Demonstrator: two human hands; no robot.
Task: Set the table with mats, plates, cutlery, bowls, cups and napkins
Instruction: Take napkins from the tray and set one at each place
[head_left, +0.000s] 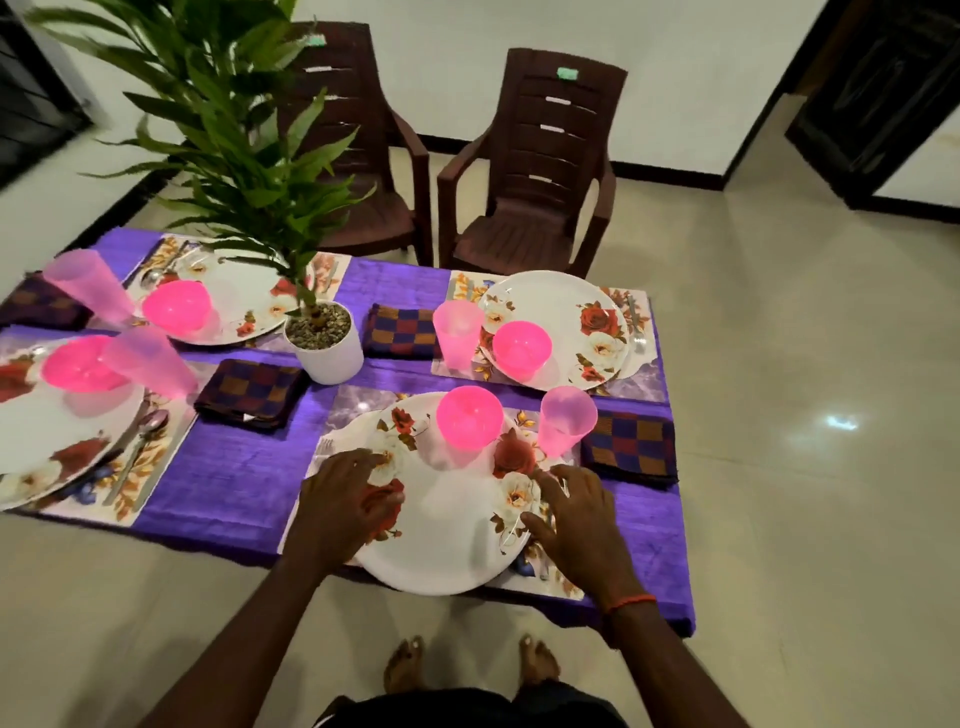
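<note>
Plate (447, 543) looks hard, slippery and easy to break. Our left hand (347, 501) and right hand (574, 512) rest on its sides, fingers spread; we should hold those rims.

Left hand (345, 499) rests on the near plate (447, 540) at its 9 o'clock edge, fingers spread. Right hand (576, 512) lies at the 3 o'clock edge. Pink bowl (469, 424) stands at the plate's 12 o'clock, pink cup (565, 421) at 1 o'clock, checked napkin (631, 447) at 2 o'clock.
</note>
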